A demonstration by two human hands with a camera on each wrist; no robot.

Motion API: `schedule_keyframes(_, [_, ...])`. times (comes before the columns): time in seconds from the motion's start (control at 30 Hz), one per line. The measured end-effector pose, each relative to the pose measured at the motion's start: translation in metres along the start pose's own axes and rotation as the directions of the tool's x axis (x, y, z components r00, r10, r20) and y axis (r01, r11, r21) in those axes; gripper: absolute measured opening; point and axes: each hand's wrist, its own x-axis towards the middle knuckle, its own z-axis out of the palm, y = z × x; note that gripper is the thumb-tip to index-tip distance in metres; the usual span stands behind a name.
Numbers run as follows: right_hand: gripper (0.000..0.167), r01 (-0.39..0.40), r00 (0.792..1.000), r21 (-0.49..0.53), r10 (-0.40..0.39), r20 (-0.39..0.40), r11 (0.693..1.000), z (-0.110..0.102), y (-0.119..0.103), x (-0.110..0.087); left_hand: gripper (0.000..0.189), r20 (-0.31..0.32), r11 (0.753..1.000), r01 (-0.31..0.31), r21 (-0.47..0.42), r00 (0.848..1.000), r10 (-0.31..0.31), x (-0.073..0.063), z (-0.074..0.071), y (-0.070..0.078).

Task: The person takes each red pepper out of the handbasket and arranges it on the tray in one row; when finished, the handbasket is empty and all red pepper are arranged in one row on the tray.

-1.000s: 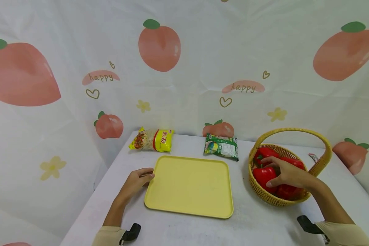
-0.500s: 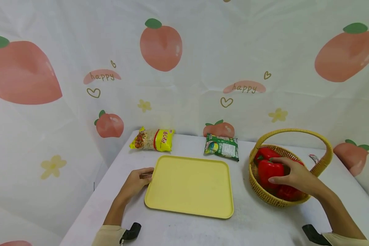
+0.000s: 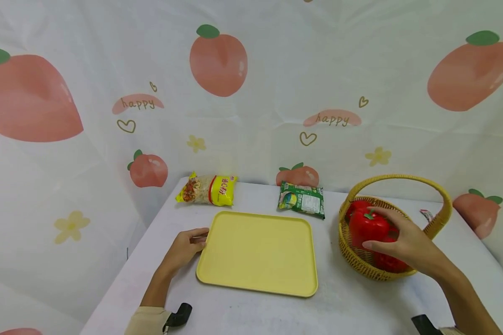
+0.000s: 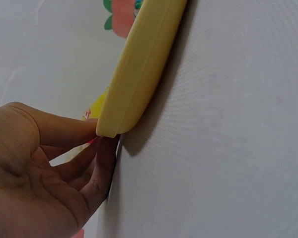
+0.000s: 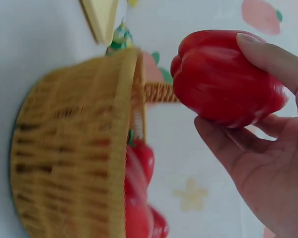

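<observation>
Pepper (image 3: 366, 228) sits between clamped fingers of my right hand (image 3: 412, 242), reaching over the basket (image 3: 359, 265); my left hand (image 3: 182, 251) pinches the tray (image 3: 257, 256).

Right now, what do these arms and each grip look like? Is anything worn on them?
They belong to a person. The left grip and right grip are ungloved human hands on bare forearms. The left sleeve is beige and ends short of the wrist; the right sleeve, mostly cut off, looks alike. A black attachment juts out by each cuff. I see no clear markings.
</observation>
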Motion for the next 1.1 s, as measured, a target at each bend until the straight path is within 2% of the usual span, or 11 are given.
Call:
schedule_keyframes(0.33, [0.093,0.119,0.993,-0.010,-0.120,-0.013,0.993,0.032,-0.040,0.017,0.042,0.000,1.000,-0.002,0.002,1.000,0.002,0.000,-0.001,-0.001])
schedule_keyframes(0.53, [0.095,0.141,0.988,0.119,-0.147,0.043,0.983,0.060,-0.050,0.036,0.041,0.000,1.000,-0.003,-0.006,1.000,0.003,-0.001,-0.001,-0.001])
schedule_keyframes(0.67, [0.089,0.162,0.980,0.200,-0.180,0.080,0.966,0.080,-0.052,0.049,0.040,-0.002,1.000,-0.001,-0.001,1.000,0.001,-0.001,-0.001,-0.001])
schedule_keyframes(0.8, [0.086,0.193,0.971,0.254,-0.222,0.089,0.948,0.100,-0.055,0.061,0.040,-0.003,1.000,-0.002,0.002,1.000,0.002,-0.001,-0.001,0.000])
schedule_keyframes(0.97, [0.087,0.160,0.971,0.296,-0.203,0.122,0.942,0.120,-0.066,0.075,0.040,-0.006,1.000,-0.004,0.006,1.000,0.004,-0.001,-0.001,-0.001])
schedule_keyframes(1.1, [0.087,0.168,0.966,0.311,-0.219,0.136,0.935,0.136,-0.076,0.086,0.040,-0.007,1.000,-0.006,0.005,1.000,0.006,-0.001,-0.001,-0.001])
